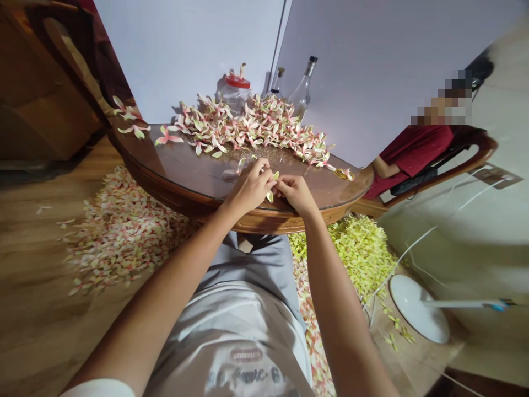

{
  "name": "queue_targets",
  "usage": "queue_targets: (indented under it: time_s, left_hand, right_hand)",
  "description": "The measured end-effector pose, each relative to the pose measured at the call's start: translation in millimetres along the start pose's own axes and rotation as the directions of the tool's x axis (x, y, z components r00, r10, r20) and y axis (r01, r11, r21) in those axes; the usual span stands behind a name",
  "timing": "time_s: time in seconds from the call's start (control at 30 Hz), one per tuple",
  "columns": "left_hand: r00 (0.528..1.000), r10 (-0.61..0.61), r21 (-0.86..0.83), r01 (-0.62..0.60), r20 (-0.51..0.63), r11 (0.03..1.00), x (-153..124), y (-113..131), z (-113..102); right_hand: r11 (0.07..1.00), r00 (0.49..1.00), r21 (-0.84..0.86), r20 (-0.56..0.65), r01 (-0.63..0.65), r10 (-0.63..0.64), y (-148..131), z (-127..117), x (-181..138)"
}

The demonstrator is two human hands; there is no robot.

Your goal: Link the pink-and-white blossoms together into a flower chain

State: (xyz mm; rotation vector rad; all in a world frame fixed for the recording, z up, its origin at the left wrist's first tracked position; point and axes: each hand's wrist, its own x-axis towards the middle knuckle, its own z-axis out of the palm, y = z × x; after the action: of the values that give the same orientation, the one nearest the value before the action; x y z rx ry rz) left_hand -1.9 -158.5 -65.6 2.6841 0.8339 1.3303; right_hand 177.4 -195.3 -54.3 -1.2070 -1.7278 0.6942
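Note:
Over the front edge of the wooden table (pixel 182 173), my two hands meet around one small pale yellow-green flower (pixel 270 196). My left hand (pixel 253 186) has its fingers closed on it from the left. From the right, the fingertips of my right hand (pixel 294 192) pinch the same flower; some of it is hidden behind the fingers. Just beyond my left hand a single pink-white flower (pixel 237 168) lies on the glass top. A wide heap of pink and white flowers (pixel 256 124) covers the back of the table.
A red-lidded jar (pixel 236 91) and a glass bottle (pixel 303 91) stand behind the heap. Pink flowers (pixel 124 226) lie on the floor at left, yellow-green ones (pixel 361 251) at right. A person in a red shirt (pixel 417 151) sits at right, near a white cable (pixel 425 234) and round base (pixel 417 309).

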Motion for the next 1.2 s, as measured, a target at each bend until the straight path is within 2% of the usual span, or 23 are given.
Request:
queue_targets:
  time_s: [0.2,0.47,0.73,0.97,1.2]
  left_hand:
    - [1.0,0.017,0.024,-0.017,0.022,1.0,-3,3,-2]
    - [0.999,-0.036,0.045,0.038,-0.029,0.998,-1,-11,3]
    - [0.998,-0.057,0.221,0.06,-0.021,0.973,-3,9,-3]
    - [0.998,-0.034,0.261,0.017,0.062,0.965,-2,11,-2]
    - [0.999,0.011,0.256,-0.021,0.041,0.966,-3,8,0]
  right_hand:
    - [1.0,1.0,0.006,0.002,-0.005,0.005,2,-1,3]
    - [0.998,1.0,-0.058,0.023,-0.003,0.005,4,-1,3]
    - [0.995,1.0,-0.099,-0.009,-0.021,0.02,5,1,4]
    - [0.99,0.999,-0.136,-0.017,-0.03,0.028,5,2,4]
    - [0.98,1.0,-0.2,0.011,-0.019,0.021,0,4,4]
